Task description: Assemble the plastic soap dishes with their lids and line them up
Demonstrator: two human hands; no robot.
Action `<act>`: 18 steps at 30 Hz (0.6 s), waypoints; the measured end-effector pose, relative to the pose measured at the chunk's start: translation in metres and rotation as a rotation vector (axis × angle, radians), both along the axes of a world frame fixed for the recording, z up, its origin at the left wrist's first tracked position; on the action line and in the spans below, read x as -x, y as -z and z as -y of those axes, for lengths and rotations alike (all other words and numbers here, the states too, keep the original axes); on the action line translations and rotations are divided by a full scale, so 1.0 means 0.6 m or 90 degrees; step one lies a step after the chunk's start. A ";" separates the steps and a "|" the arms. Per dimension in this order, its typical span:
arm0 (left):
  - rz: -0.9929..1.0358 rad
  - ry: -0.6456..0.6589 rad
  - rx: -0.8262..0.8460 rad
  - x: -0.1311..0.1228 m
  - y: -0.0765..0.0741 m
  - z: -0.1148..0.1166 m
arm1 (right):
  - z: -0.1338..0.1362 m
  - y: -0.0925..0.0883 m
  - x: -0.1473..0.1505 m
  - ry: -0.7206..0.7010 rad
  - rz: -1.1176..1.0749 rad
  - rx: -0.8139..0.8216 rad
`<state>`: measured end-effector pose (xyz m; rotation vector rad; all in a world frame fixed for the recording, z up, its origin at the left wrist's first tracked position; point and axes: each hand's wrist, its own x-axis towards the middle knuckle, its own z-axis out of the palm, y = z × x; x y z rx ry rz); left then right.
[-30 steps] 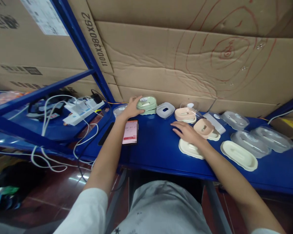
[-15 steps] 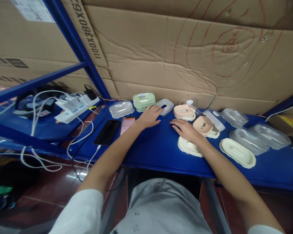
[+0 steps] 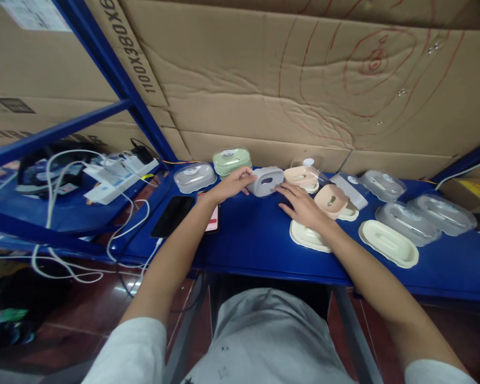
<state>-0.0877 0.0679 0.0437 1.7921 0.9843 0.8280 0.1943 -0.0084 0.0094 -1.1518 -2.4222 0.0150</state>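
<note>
A grey oval plastic piece (image 3: 267, 184) with a dark slot is tipped up over the blue tabletop. My left hand (image 3: 238, 181) grips its left edge, thumb and fingers closed on it. At the opposite edge, my right hand (image 3: 298, 202) has its fingers stretched out, with the fingertips at the piece's right side. Just beyond the right hand sit a peach oval tray (image 3: 302, 177) and a peach slotted piece (image 3: 331, 200). Partly under the right wrist lies a cream oval tray (image 3: 307, 236). A green oval case (image 3: 231, 161) with a clear cover stands behind my left hand.
Several clear oval covers (image 3: 408, 224) and another cream tray (image 3: 388, 244) occupy the right side. On the left are a grey covered case (image 3: 194, 177), a black phone (image 3: 172, 216), a lit phone (image 3: 213, 221) and a cabled power strip (image 3: 108, 178). Cardboard (image 3: 232, 117) walls the back.
My left hand has closed on the grey oval piece and tipped it up towards me. My right hand's fingertips have come to its right edge. More of the lit phone shows.
</note>
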 end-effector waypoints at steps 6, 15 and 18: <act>0.121 -0.030 0.160 0.019 -0.020 -0.003 | -0.016 0.008 -0.020 0.181 0.055 -0.079; 0.061 0.134 0.342 0.019 -0.037 0.027 | -0.031 0.014 -0.042 0.210 0.054 -0.060; 0.055 0.179 0.355 0.013 -0.036 0.036 | -0.031 0.005 -0.039 0.211 0.034 -0.064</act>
